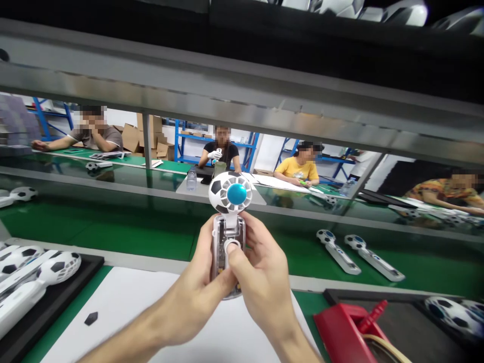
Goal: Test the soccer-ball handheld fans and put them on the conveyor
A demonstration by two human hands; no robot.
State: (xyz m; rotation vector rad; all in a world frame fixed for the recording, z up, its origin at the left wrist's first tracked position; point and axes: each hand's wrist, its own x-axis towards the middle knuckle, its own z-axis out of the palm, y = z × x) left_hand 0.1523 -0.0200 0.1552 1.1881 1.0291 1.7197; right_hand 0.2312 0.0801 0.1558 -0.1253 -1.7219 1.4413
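Note:
Upright before me is a handheld fan (230, 192) with a soccer-ball head, a blue disc in its vented front and a clear handle showing parts inside. My left hand (196, 292) wraps the handle from the left, its thumb across the lower part. From the right, my right hand (260, 272) also grips it, with the thumb on the round white button (231, 246). Both hands are closed on the fan, and some fingers are hidden behind it. A white sheet (124, 297) lies beneath, bearing a loose black pentagon piece (91, 318).
At left, a black tray (75, 282) holds several soccer-ball fans (58, 267). A red tape dispenser (340, 333) stands at right beside another dark tray (404, 322). Two fans (374, 257) lie on the green conveyor (151, 222). A shelf (242, 111) spans overhead; several people sit opposite.

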